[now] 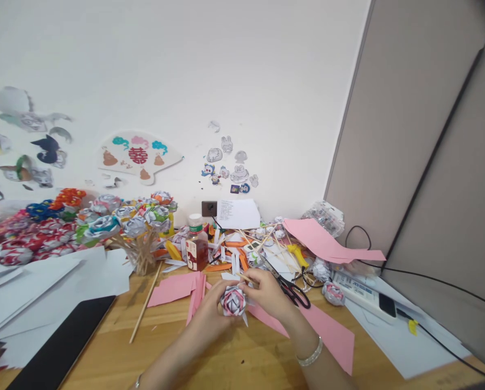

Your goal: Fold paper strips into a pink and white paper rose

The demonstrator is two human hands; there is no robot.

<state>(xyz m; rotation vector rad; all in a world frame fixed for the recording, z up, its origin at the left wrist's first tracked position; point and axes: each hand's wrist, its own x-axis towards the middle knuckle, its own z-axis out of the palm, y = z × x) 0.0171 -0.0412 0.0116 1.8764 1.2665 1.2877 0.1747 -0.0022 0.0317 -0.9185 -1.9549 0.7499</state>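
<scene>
Between my two hands is a paper flower (233, 300), white and pink with folded petals, its face turned toward me. My left hand (210, 310) is curled round the flower's left side and underside. At its upper right, the fingers of my right hand (263, 290) close on a thin wooden stick (245, 278) at the back of the flower. Black-handled scissors (289, 287) lie just right of my right hand. Pink paper sheets (327, 333) lie under my right forearm, and pink strips (196, 298) lie left of my left hand.
A bottle of reddish liquid (196, 244) stands behind my hands amid paper scraps. Bunched paper flowers (134, 225) stand back left. White sheets (43, 292) and a black flat panel (65, 341) cover the left. A power strip (364, 298) with cables sits right, beside a loose paper flower (334, 293).
</scene>
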